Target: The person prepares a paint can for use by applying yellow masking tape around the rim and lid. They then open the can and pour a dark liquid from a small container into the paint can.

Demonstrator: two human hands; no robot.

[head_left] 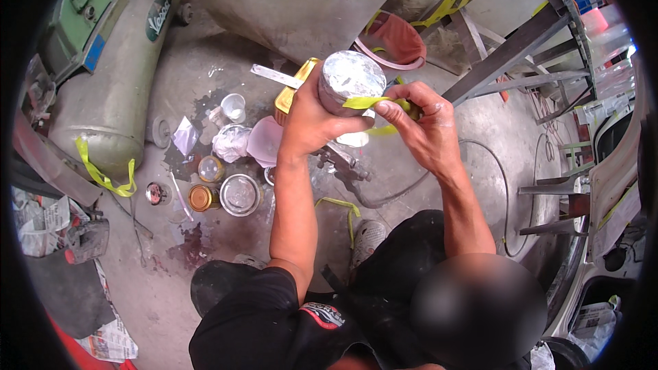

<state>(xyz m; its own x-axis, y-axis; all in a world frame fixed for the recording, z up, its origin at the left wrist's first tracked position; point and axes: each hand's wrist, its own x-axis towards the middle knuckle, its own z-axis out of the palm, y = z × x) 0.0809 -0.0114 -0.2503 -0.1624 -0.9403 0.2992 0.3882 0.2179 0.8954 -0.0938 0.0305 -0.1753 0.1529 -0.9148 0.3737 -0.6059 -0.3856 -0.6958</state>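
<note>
My left hand [312, 120] is wrapped round a round metal can [352, 74] with a paint-smeared, silvery-white top. A strip of yellow-green tape [362, 103] lies against the can's near side. Between its thumb and fingers, my right hand [425, 120] pinches that tape. Below the hands a spray gun [345, 162] shows, joined to a dark hose [394, 199]; whether it touches the can I cannot tell. Just behind my left hand are a flat pale stick [274, 75] and a yellow tin [286, 99].
On the floor to the left stand an open silver tin [240, 195], a gold-lidded jar [201, 198], a clear cup [234, 107] and crumpled white paper [232, 142]. A large tank [110, 89] lies beyond them. A pink bucket [394, 41] and metal frame [510, 48] stand at the back right.
</note>
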